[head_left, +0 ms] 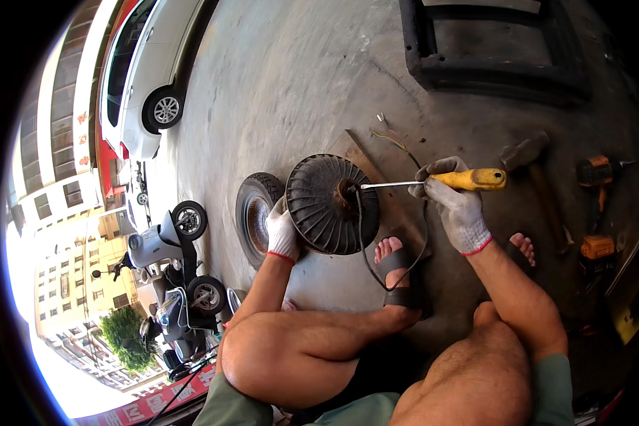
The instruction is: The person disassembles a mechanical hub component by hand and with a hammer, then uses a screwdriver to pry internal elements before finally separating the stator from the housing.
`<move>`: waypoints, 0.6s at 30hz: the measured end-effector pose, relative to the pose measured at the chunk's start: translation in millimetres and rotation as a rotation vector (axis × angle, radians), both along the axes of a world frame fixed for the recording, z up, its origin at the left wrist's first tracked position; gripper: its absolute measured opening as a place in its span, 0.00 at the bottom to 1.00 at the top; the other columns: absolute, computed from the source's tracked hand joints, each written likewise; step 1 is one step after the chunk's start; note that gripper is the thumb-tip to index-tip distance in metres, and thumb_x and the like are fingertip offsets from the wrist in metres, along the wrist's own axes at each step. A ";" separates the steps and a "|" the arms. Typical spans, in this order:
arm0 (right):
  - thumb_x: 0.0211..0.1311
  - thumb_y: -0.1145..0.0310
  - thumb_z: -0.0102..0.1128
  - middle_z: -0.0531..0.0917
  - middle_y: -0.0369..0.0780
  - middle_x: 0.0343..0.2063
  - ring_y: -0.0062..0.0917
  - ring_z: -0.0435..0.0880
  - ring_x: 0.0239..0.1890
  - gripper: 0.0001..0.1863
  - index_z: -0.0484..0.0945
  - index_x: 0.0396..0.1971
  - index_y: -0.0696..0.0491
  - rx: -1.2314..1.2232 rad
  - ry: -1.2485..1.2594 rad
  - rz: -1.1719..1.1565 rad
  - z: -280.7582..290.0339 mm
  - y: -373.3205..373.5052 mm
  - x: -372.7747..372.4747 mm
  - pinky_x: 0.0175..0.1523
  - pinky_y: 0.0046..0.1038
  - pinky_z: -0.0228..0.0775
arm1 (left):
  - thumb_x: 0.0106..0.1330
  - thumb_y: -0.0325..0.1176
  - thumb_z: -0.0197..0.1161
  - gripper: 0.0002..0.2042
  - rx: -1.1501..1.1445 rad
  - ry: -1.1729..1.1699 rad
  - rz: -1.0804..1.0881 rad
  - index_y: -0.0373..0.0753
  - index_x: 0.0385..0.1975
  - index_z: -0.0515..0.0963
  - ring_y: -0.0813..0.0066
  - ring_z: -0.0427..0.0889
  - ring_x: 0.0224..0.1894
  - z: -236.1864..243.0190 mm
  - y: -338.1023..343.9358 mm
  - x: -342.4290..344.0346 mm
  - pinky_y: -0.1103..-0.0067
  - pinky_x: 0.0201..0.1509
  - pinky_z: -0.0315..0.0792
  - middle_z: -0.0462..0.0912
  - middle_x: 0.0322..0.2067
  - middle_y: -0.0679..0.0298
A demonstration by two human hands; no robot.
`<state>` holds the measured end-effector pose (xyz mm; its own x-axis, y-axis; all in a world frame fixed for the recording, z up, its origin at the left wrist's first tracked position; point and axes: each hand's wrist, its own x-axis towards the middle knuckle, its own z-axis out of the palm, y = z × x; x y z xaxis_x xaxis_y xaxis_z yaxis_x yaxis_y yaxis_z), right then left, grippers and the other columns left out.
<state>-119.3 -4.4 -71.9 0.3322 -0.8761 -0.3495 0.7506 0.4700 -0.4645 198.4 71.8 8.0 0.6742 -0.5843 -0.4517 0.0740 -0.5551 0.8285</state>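
Hub motor (pixel 331 204) upright on floor (pixel 298 85), btw feet. Left hand (pixel 282 231) clamps its rim, keeps it steady. Right hand (pixel 456 202) closed on screwdriver (pixel 433 182), tip at hub centre, prob. prying. Tyre (pixel 254 215) just left of motor; hammer (pixel 532 170), drill (pixel 598 177) well right.

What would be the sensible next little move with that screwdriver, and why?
Probably a short push or twist of the screwdriver at the hub. Its tip already sits at the centre of the ribbed black motor disc, where the black cable comes out. The right hand grips the yellow handle, and the left hand braces the disc's rim, so it looks steadied for that.
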 end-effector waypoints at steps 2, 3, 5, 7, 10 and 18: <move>0.67 0.83 0.61 0.85 0.42 0.40 0.26 0.87 0.40 0.10 0.74 0.44 0.57 -0.064 -0.019 0.013 1.4 -1.5 1.6 0.51 0.28 0.82 | 0.75 0.26 0.59 0.16 -0.005 -0.012 0.005 0.27 0.58 0.76 0.62 0.88 0.48 0.5 -0.7 -1.1 0.68 0.55 0.84 0.86 0.50 0.52; 0.67 0.84 0.60 0.85 0.41 0.40 0.25 0.87 0.41 0.10 0.74 0.44 0.57 -0.066 0.003 0.031 2.2 -2.0 1.7 0.52 0.28 0.82 | 0.75 0.26 0.59 0.15 -0.013 -0.010 0.001 0.27 0.58 0.76 0.62 0.88 0.48 0.7 -0.8 -1.4 0.68 0.54 0.84 0.86 0.50 0.52; 0.67 0.84 0.60 0.85 0.41 0.40 0.25 0.87 0.41 0.10 0.74 0.44 0.57 -0.081 0.031 0.055 3.4 -2.3 1.7 0.52 0.28 0.81 | 0.75 0.26 0.59 0.15 -0.022 0.013 0.009 0.27 0.58 0.76 0.62 0.88 0.47 1.0 -1.1 -1.5 0.68 0.54 0.84 0.86 0.49 0.52; 0.67 0.84 0.60 0.85 0.41 0.40 0.25 0.87 0.42 0.10 0.74 0.44 0.57 -0.106 0.009 0.057 4.1 -1.9 1.9 0.52 0.28 0.81 | 0.74 0.26 0.60 0.16 -0.028 0.049 0.005 0.27 0.58 0.76 0.63 0.88 0.47 1.5 -1.3 -1.5 0.69 0.54 0.84 0.86 0.49 0.52; 0.66 0.85 0.60 0.86 0.42 0.41 0.25 0.87 0.43 0.11 0.74 0.44 0.57 -0.139 0.022 0.071 3.7 -1.3 3.4 0.52 0.28 0.82 | 0.74 0.27 0.60 0.16 -0.039 0.051 -0.002 0.27 0.58 0.76 0.63 0.88 0.46 2.2 -1.7 -3.5 0.69 0.54 0.84 0.86 0.49 0.53; 0.65 0.84 0.62 0.85 0.41 0.40 0.24 0.87 0.43 0.11 0.75 0.44 0.56 -0.253 0.049 0.126 2.2 -17.7 7.1 0.52 0.26 0.81 | 0.74 0.27 0.61 0.15 -0.025 0.005 -0.008 0.28 0.56 0.77 0.65 0.88 0.46 4.8 -4.4 -9.5 0.70 0.53 0.84 0.87 0.48 0.54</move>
<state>-112.3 -22.0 -69.6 0.4318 -0.8905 -0.1433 0.6674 0.4223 -0.6134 188.9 67.4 12.8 0.6672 -0.6012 -0.4398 0.0735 -0.5344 0.8420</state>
